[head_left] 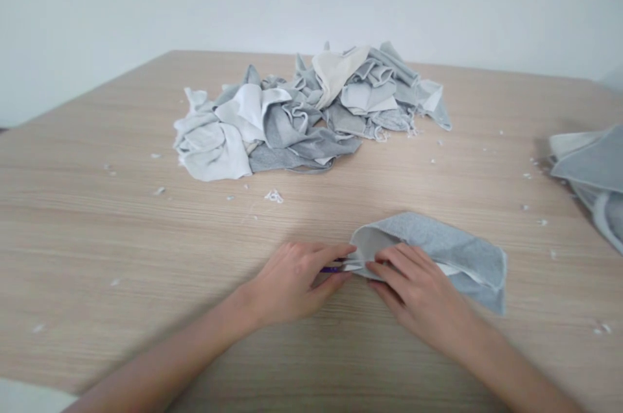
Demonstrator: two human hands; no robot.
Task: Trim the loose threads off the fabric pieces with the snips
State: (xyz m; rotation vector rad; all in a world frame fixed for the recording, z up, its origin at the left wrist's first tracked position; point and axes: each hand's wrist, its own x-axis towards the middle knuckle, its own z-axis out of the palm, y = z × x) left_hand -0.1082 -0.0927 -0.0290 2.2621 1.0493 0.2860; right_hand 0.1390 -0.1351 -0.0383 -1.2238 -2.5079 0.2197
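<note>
My left hand (296,280) is closed on small purple snips (331,269); most of the tool is hidden in my palm and fingers. The snips' tips point right, at the near left edge of a piece of grey fabric (428,237). Thumb and fingers of my right hand (413,283) pinch that same edge, close to the tips. The fabric is folded over, with a pale lining showing inside its raised left opening. Its right part lies on the wooden table (311,361). Whether the blades are touching the cloth, I cannot tell.
A crumpled heap of grey and white fabric pieces (302,121) lies at the back of the table. More grey fabric (594,166) sits at the right edge of view. White thread scraps (274,196) are scattered about. A pale sheet (34,397) shows at bottom left.
</note>
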